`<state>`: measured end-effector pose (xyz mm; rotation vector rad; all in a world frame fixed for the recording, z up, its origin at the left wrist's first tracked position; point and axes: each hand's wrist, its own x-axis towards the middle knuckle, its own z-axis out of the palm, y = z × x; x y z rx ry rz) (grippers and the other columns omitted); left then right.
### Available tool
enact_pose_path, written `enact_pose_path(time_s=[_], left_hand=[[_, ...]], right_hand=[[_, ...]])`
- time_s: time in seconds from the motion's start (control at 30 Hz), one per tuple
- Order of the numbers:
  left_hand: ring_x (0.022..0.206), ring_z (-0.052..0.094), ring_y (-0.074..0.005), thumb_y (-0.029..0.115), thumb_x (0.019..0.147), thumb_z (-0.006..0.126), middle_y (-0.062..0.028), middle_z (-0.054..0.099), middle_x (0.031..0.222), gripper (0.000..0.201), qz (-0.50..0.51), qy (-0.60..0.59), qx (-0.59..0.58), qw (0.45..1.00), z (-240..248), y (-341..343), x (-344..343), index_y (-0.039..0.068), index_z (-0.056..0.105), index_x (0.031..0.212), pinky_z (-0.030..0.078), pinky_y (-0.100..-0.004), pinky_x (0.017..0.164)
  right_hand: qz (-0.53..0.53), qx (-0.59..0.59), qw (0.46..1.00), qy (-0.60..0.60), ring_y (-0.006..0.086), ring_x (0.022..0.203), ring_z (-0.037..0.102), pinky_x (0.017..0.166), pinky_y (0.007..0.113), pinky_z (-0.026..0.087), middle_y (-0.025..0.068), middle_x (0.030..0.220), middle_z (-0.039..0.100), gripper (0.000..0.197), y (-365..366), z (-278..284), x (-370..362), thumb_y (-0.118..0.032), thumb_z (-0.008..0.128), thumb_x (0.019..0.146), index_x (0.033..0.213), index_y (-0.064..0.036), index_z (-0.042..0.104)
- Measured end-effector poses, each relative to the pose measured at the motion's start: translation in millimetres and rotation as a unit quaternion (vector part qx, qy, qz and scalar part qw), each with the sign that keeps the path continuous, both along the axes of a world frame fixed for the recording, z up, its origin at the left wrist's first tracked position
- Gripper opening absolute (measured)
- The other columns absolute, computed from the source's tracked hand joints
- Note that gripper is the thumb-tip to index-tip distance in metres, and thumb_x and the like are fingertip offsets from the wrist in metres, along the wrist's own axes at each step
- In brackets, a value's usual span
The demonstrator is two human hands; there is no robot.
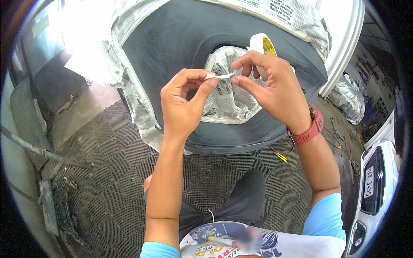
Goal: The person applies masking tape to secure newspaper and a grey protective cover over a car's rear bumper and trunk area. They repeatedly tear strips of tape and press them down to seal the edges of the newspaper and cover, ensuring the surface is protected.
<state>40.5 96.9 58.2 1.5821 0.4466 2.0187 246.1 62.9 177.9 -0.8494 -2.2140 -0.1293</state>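
Between the thumb and forefinger of my left hand (183, 99) is a short white strip of masking tape (220, 76), its free end pointing right. My right hand (275, 86) is close to that end, thumb and forefinger slightly apart. A roll of masking tape (257, 42) with a yellow core sits around or behind the right hand's fingers, which partly hide it. Below both hands is a dark grey car body panel (167, 38). Crumpled newspaper (230, 109) covers its rounded recess, and more newspaper (140, 114) lines the panel's left edge.
Dark patterned matting (116, 146) covers the floor around my legs. A metal bar (38, 148) and scrap parts lie at left. Yellow-tipped cable (282, 158) lies right of the panel. A white car (374, 185) stands at the right, with a silver-wrapped bundle (349, 99) beyond.
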Motion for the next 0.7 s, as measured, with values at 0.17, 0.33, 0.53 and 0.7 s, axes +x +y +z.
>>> enact_pose_path(time_s=[0.17,0.33,0.53,0.7], left_hand=[[0.092,0.072,-0.0086,0.001,0.098,0.088,-0.0042,0.080,0.103,0.021,0.061,0.038,0.001,0.997,-15.8,6.5,1.8,0.000,0.078,0.116,0.058,-0.0248,0.087],[0.090,0.072,-0.0127,0.006,0.090,0.095,-0.0051,0.078,0.106,0.036,0.226,0.055,0.021,0.972,-20.5,10.4,6.7,0.003,0.079,0.122,0.059,-0.0279,0.084],[0.091,0.073,-0.0201,0.006,0.085,0.096,-0.0083,0.077,0.110,0.038,0.376,0.085,0.124,0.914,2.6,9.5,12.1,0.005,0.081,0.121,0.059,-0.0344,0.081],[0.091,0.075,-0.0242,0.003,0.085,0.093,-0.0093,0.077,0.107,0.021,0.437,0.116,0.161,0.877,4.0,23.4,7.6,0.004,0.085,0.105,0.059,-0.0367,0.081]], right_hand=[[-0.033,0.156,0.984,-0.077,0.0326,0.092,0.069,0.080,0.044,0.054,0.0123,0.095,0.070,0.016,11.3,0.7,-1.5,-0.012,0.081,0.091,0.106,-0.0083,0.075],[-0.041,0.392,0.891,-0.224,0.0282,0.105,0.066,0.084,0.044,0.056,0.0075,0.106,0.066,0.025,29.1,15.7,7.4,-0.012,0.076,0.083,0.108,-0.0150,0.073],[0.038,0.430,0.853,-0.292,0.0253,0.105,0.067,0.085,0.040,0.057,0.0032,0.109,0.068,0.022,54.3,30.5,3.2,-0.020,0.075,0.086,0.108,-0.0168,0.075],[0.037,0.443,0.849,-0.286,0.0239,0.105,0.069,0.086,0.040,0.059,0.0028,0.105,0.070,0.020,69.2,33.3,-1.5,-0.017,0.076,0.087,0.107,-0.0171,0.076]])
